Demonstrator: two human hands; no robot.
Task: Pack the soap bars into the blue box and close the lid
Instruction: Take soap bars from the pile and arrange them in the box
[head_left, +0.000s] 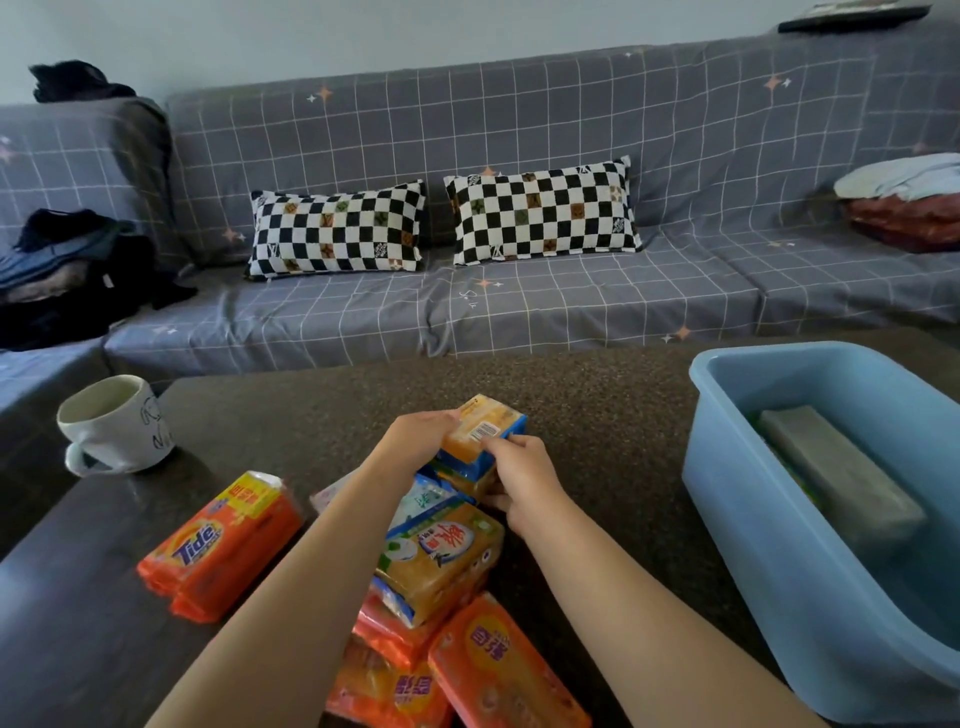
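A yellow soap pack in blue wrapping (483, 431) sits at the far end of a pile of soap packs on the dark table. My left hand (415, 439) grips its left side and my right hand (519, 480) holds its right side, fingers curled on it. Nearer me lie another yellow pack (441, 556), an orange Tide pack (223, 545) at the left, and several orange packs (498, 670) at the bottom. The open blue box (769, 561) stands at the right with a grey-green bar (836, 467) inside. No lid is in view.
A white mug (117, 423) stands at the table's left. Behind the table runs a grey checked sofa (519, 306) with two chequered cushions (337, 228) and piles of clothes (62, 260) at both ends.
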